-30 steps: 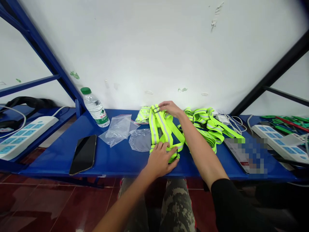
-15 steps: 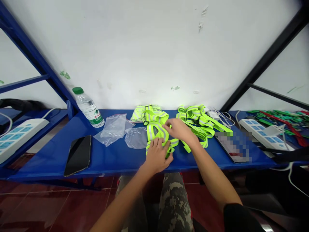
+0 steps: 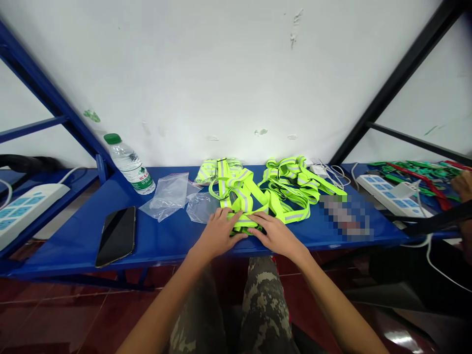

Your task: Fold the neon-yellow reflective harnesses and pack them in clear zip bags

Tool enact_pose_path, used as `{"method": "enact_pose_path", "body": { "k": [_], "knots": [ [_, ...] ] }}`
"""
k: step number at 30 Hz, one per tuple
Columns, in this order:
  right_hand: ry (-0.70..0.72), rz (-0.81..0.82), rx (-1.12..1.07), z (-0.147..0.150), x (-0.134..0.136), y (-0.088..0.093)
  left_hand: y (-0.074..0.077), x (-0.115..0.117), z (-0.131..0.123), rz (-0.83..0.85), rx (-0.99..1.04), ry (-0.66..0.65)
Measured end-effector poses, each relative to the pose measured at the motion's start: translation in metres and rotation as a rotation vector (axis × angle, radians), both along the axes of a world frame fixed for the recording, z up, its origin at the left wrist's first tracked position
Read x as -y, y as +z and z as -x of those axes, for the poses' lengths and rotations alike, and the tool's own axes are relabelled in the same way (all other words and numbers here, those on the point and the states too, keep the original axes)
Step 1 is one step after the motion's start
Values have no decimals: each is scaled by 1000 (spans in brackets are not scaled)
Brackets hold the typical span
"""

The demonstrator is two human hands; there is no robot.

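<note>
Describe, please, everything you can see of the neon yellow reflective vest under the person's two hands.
The vest is an open harness of neon yellow-green webbing straps, each with a silvery reflective stripe down the middle. It lies flat on the blue table, loops spread toward the wall, its near end gathered into a bundle. The left hand and right hand press on that bundle, fingers extended. A clear plastic bag lies just left of it.

Left hand (image 3: pixel 217 232) and right hand (image 3: pixel 276 236) bare, forearms uncovered up to the picture's edge, trousers (image 3: pixel 263 300) in grey, tan and dark green camouflage print
</note>
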State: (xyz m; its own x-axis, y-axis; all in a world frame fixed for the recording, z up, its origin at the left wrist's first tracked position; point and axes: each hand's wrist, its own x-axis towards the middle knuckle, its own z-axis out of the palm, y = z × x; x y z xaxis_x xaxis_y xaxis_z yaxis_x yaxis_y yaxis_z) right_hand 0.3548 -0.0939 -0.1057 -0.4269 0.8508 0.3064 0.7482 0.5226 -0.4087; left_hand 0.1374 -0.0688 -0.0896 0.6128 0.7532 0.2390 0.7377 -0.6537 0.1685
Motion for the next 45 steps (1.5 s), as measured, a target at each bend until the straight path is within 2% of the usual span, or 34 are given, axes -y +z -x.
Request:
{"method": "enact_pose_path", "body": {
  "k": [7, 13, 17, 21, 28, 33, 38, 43, 45],
  "knots": [
    [-67, -277, 37, 1, 1, -13, -9, -13, -10, -66, -99, -86],
    [32, -196, 73, -3, 6, -12, -5, -25, -7, 18, -47, -159],
    [-16, -241, 106, 5, 3, -14, 1, -32, -4, 123, 8, -198],
    [-43, -315, 225, 15, 0, -15, 3, -34, -2, 153, 114, -187],
    [-20, -317, 303, 16, -4, -3, 5, -35, -4, 235, 181, -172],
    [-10, -280, 334, 14, -5, -1, 6, -34, -7, 206, 167, -129],
    [-38, -366, 443, 19, -7, -7, 3, -33, -7, 193, 171, -121],
    [-46, -410, 504, 22, -15, -5, 5, -22, -3, 89, 260, -98],
    [-56, -397, 492, 21, -19, -3, 5, -16, -3, 5, 269, -51]
  ]
}}
